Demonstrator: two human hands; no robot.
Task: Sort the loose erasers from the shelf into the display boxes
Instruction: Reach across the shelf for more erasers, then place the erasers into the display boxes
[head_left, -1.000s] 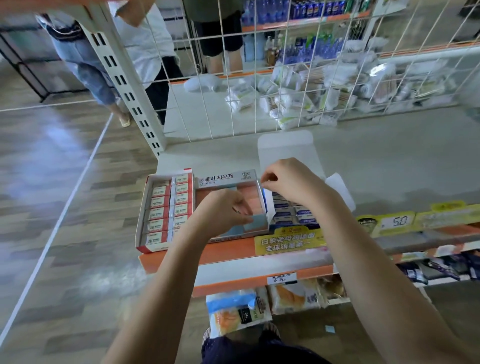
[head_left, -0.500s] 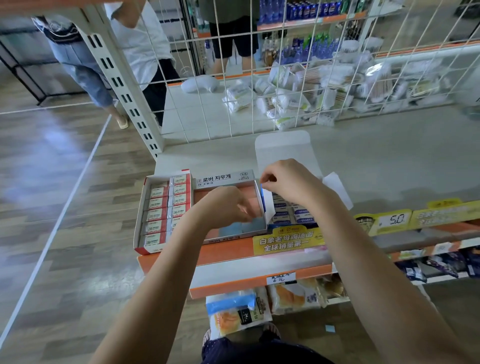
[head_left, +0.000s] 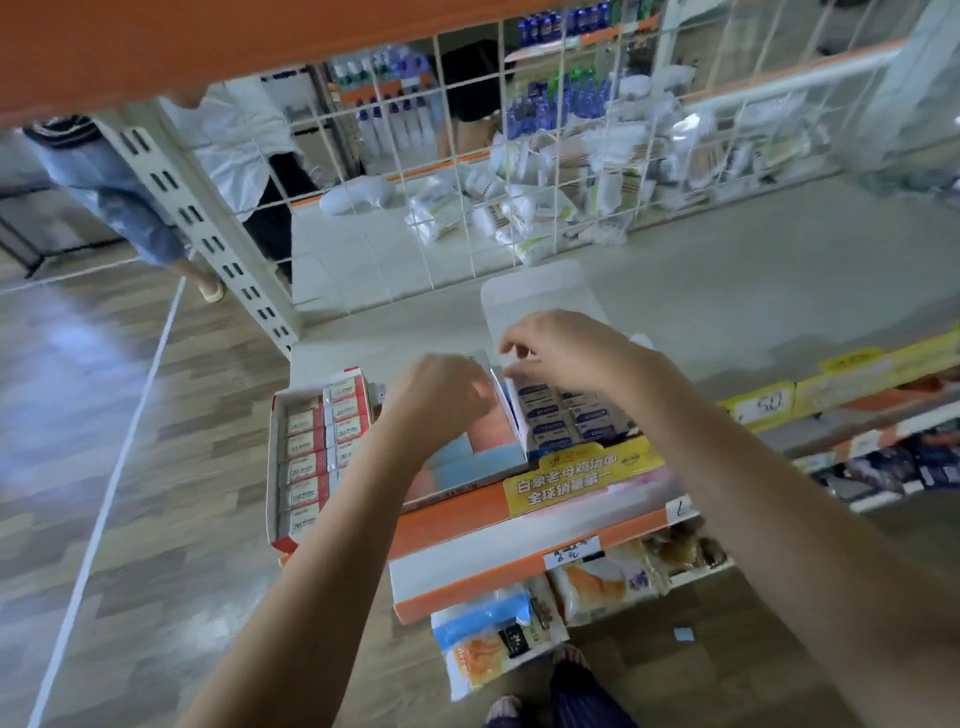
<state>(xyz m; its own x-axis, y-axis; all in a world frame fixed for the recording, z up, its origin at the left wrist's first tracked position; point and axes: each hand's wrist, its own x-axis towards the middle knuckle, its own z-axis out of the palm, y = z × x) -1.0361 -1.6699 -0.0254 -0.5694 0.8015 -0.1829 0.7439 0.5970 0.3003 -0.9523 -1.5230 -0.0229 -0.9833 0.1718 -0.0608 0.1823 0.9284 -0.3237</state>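
Both hands (head_left: 519, 374) forward, fingers curled

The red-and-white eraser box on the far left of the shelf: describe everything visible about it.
The red-and-white eraser box is an open cardboard tray, white inside with a red front corner. It lies flat at the shelf's left end, its front corner jutting past the orange edge. Two neat rows of wrapped erasers fill it, red and white labels up. The left forearm crosses its right side; neither hand visibly grips it.

Grey shelf (head_left: 727, 291) w/ 3 display boxes at front edge: red-eraser box (head_left: 311, 447), middle box (head_left: 467, 457), blue-eraser box (head_left: 566, 415).
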